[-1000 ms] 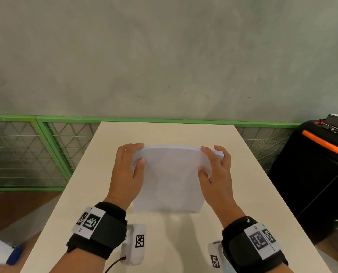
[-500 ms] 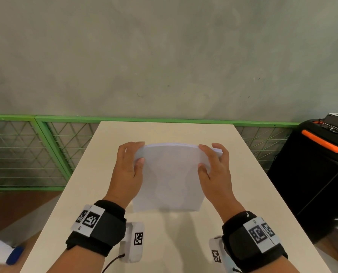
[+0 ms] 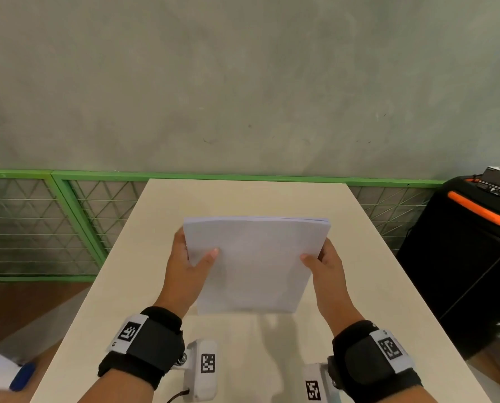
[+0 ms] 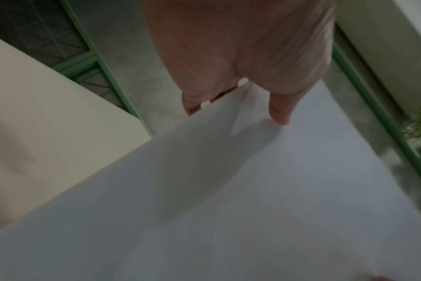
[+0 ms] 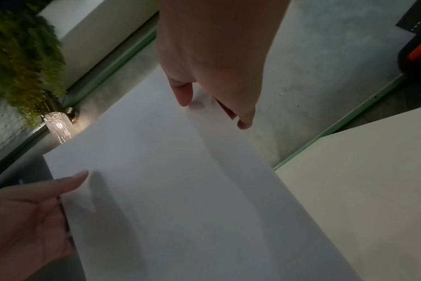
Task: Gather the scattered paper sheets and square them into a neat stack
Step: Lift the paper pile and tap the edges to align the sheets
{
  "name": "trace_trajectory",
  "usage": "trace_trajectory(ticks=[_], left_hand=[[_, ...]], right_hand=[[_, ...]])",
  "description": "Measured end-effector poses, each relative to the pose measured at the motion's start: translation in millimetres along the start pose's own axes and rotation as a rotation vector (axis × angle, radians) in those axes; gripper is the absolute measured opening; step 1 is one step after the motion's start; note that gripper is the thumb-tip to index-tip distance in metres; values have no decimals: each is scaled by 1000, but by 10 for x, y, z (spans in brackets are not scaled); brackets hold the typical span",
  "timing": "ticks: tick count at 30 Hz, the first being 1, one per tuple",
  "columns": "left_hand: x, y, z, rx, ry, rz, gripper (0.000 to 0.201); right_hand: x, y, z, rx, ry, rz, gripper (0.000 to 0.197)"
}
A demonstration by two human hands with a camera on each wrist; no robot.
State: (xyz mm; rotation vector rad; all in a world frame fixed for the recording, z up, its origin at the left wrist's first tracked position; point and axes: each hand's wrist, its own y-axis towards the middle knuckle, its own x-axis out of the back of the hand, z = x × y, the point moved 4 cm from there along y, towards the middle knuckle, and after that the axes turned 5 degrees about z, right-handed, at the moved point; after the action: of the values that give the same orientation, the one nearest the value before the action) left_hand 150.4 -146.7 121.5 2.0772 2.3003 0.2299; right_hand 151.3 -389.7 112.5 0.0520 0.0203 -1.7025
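A stack of white paper sheets is held up over the middle of the beige table, tilted towards me, its edges lined up. My left hand grips the stack's left edge, thumb on the front face and fingers behind. My right hand grips the right edge the same way. In the left wrist view the paper fills the frame under the left hand. The right wrist view shows the paper pinched by the right hand, with the left hand at the far edge.
A green mesh fence runs behind and to the left of the table. A black case with an orange handle stands to the right. A blue object lies at the lower left. A plant shows in the right wrist view.
Both hands have slid from the stack's top corners down to its side edges. The stack has risen and its bowed top edge has straightened.
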Motion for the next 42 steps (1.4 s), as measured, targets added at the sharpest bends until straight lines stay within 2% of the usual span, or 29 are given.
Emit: trace_trajectory(ticks=[3, 10, 11, 14, 16, 21, 24, 27, 30, 34, 42], left_hand=[[-6, -28, 106, 74, -13, 31, 69], [5, 19, 119, 116, -25, 32, 66], [8, 28, 132, 119, -21, 36, 61], [9, 45, 172, 135, -1, 41, 31], [-2, 38, 161, 136, 11, 43, 27], [0, 43, 83, 105, 10, 18, 35], [0, 62, 35, 75, -9, 17, 30], [19, 68, 35, 47, -16, -7, 33], [19, 55, 70, 56, -5, -9, 34], [-2, 45, 106, 102, -20, 9, 35], [5, 25, 130, 79, -57, -11, 37]], right_hand=[[-6, -13, -16, -26, 56, 34, 42], [-53, 33, -43, -17, 102, 88, 45], [-59, 46, -49, -21, 102, 85, 43], [-79, 77, -51, -42, 72, 76, 37], [-77, 84, -63, -57, 51, 70, 38], [-53, 86, -71, -47, 41, 33, 38], [-29, 87, -50, -26, 22, 23, 41], [-30, 86, -95, -48, -39, 10, 34], [-50, 73, -149, -70, -64, 16, 40], [-51, 58, -133, -62, -37, 23, 38], [-42, 70, -161, -70, -13, 42, 42]])
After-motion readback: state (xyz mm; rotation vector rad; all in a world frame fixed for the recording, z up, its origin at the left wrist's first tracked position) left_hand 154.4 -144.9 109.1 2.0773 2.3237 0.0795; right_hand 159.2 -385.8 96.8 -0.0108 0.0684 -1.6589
